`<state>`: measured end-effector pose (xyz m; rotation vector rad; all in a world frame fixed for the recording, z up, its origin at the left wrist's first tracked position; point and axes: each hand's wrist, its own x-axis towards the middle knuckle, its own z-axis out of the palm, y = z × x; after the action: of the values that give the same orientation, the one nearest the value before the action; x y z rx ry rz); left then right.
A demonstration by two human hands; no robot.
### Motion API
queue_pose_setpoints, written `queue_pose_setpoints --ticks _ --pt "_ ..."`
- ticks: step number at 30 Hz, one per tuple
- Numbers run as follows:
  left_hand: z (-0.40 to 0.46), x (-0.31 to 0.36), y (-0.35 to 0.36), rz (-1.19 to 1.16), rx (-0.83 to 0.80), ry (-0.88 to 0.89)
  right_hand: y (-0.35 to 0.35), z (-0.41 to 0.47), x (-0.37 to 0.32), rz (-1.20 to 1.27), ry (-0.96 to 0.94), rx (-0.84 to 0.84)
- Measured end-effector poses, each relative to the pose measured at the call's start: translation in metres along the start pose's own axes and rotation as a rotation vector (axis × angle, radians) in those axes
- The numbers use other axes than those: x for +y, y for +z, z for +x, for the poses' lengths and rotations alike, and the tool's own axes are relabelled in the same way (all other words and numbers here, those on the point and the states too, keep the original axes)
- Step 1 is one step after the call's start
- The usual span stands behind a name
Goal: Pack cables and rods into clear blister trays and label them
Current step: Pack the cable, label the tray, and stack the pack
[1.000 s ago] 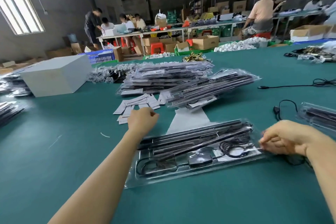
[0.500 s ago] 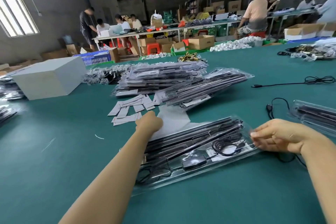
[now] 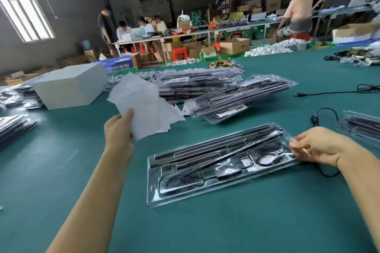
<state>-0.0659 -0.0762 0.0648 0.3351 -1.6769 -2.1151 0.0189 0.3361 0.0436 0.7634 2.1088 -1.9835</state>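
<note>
Plastic packed stacks [image 3: 222, 90] behind tray [image 3: 216, 183], near box [image 3: 70, 86].

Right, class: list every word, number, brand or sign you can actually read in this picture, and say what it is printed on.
No text can be read.
White sheet gripped by the left hand: no print shows.
Paper slips on the table: dark marks, too small to read.
Packed trays: pale inserts, print blurred.
Front tray pinched by the right hand: no lettering shows.
Cardboard boxes: too far to read.
</note>
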Motion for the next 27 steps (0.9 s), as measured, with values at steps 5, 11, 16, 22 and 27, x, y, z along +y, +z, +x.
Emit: queue_pose_setpoints --ticks 5,11,16,22,27 --pt "-0.045 -0.024 0.033 -0.165 -0.315 -0.228 0.012 0.005 0.005 -0.292 -0.091 0.181" --pt "-0.065 -0.046 0.029 -0.145 -0.422 -0.260 0.027 0.005 0.005 -0.876 -0.266 0.411" --pt "-0.072 -0.045 0.030 -0.154 -0.424 -0.317 0.032 -0.005 0.001 -1.015 -0.325 0.492" --pt "-0.085 -0.045 0.037 -0.167 -0.514 -0.379 0.069 -0.016 0.000 -0.420 -0.810 0.621" --pt "-0.090 -0.047 0.038 -0.095 -0.459 -0.223 0.103 -0.031 0.001 -0.295 -0.838 0.295"
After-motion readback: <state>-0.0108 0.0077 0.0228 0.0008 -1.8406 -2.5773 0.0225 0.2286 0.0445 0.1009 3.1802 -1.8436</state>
